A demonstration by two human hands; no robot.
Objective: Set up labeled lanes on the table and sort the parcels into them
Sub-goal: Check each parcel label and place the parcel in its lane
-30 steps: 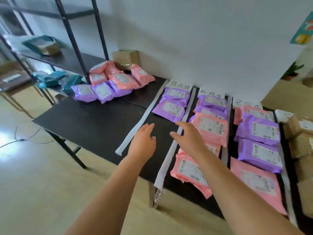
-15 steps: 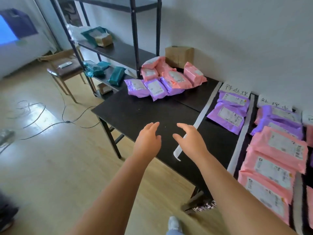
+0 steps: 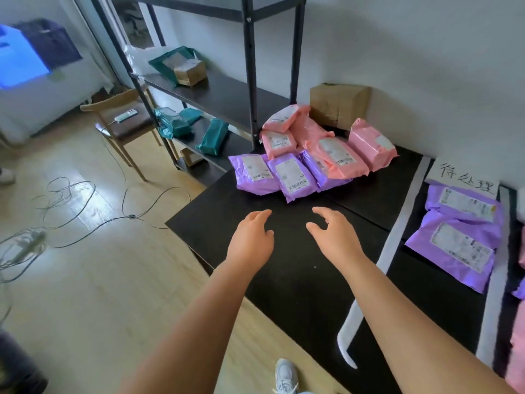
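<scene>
Parcels [image 3: 295, 177] are lying heaped unsorted at the far corner of the table [image 3: 284, 294], and the left hand [image 3: 251, 240] and right hand [image 3: 335, 237] are hovering just short of them, empty, fingers loosely spread, probably readying to carry one to the labeled lane [image 3: 412, 280]

Unsorted heap of pink and purple plastic mailer parcels [image 3: 335, 157] piled at far corner of black table [image 3: 204, 223], white barcode stickers up. Long white paper strip [image 3: 397, 231] laid front-to-back as lane divider, near end hung over table edge. Handwritten white paper label [image 3: 466, 176] placed at lane's far end. Two purple mailers [image 3: 454, 251] laid flat in lane, far one touching label. Second white strip [image 3: 487, 331] laid along lane's right side.
</scene>
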